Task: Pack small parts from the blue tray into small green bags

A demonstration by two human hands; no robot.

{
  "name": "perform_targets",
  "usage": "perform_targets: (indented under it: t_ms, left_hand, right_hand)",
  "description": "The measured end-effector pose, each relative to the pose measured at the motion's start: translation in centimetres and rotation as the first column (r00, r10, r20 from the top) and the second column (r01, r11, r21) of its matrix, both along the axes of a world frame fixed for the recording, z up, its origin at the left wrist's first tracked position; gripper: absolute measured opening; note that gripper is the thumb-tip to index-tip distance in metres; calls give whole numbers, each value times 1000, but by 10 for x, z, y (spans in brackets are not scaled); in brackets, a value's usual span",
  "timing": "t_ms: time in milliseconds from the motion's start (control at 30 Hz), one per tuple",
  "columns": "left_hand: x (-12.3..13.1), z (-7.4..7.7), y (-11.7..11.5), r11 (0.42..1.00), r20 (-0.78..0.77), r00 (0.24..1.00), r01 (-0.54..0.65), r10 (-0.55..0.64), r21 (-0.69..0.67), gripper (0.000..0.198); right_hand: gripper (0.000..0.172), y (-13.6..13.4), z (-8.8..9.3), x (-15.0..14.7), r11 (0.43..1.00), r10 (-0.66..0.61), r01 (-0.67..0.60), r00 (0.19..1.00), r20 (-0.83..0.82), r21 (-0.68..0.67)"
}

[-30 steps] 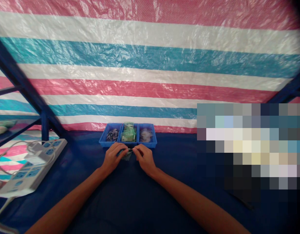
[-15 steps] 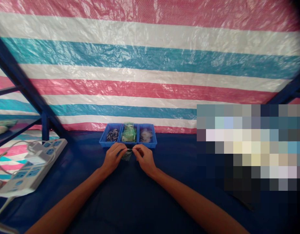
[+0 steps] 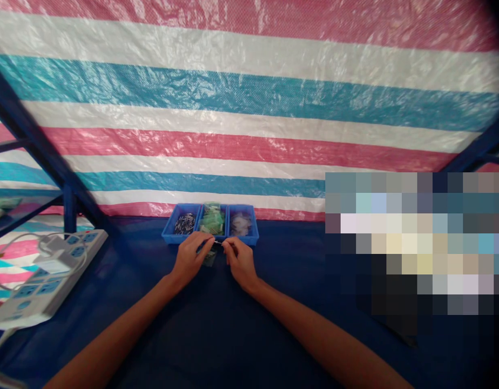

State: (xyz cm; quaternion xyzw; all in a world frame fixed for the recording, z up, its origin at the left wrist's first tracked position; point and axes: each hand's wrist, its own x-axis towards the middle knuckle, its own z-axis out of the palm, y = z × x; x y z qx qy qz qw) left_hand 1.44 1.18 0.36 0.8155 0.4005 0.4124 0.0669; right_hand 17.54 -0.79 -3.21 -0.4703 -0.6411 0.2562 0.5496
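Observation:
My left hand (image 3: pixel 191 258) and my right hand (image 3: pixel 240 260) meet over the dark blue table (image 3: pixel 217 329), just in front of a blue tray (image 3: pixel 168 236). Both are pinched closed. Between their fingertips runs a thin silvery pin (image 3: pixel 217 243). A small greenish clear bag (image 3: pixel 209 257) hangs under my left fingers. The tray has three compartments: dark metal pieces on the left, green bags in the middle, clear bags on the right.
A white power strip (image 3: pixel 39 281) with blue sockets, a plugged adapter and cables lies at the left table edge. Dark blue frame bars (image 3: pixel 67 210) rise on the left. A striped pink, white and teal tarp (image 3: pixel 249 108) closes the back. A blurred patch covers the right.
Both hands stay pinched together; they sit a little higher and closer to the tray, and the view has shifted slightly to the right.

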Motion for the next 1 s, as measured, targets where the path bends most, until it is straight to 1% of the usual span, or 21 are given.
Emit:
perform_targets:
  t_ms: [67, 133, 233, 333, 467, 567, 700, 1000]
  left_hand:
    - [-4, -8, 0, 998, -29, 998, 53, -52, 37, 16]
    - [-9, -14, 0, 995, -34, 997, 78, -76, 66, 15]
    - [-14, -18, 3, 991, -36, 995, 95, -92, 93, 14]
    - [-16, -18, 4, 991, -54, 993, 106, -102, 77, 14]
    - [-17, -18, 4, 996, -51, 995, 82, -80, 46, 15]
    - [-17, -19, 3, 997, -42, 997, 61, -59, 43, 15]
    - [-19, -20, 3, 998, -43, 998, 52, -50, 44, 15]
    - [-19, -17, 0, 996, -28, 996, 83, -82, 45, 13]
  right_hand:
    - [30, 1, 0, 0, 1000, 7, -7, 1000, 7, 3]
    - [30, 1, -1, 0, 1000, 12, -12, 1000, 11, 5]
    - [31, 0, 0, 1, 1000, 19, -19, 1000, 19, 4]
    - [30, -1, 2, 0, 1000, 24, -24, 1000, 14, 4]
    - [23, -3, 3, -1, 999, 38, -38, 999, -29, -3]
    - [22, -2, 3, -2, 999, 54, -54, 998, -30, 3]
    - [21, -2, 2, -2, 998, 64, -64, 998, -13, 8]
    - [26, -3, 2, 0, 999, 41, -41, 999, 20, 5]
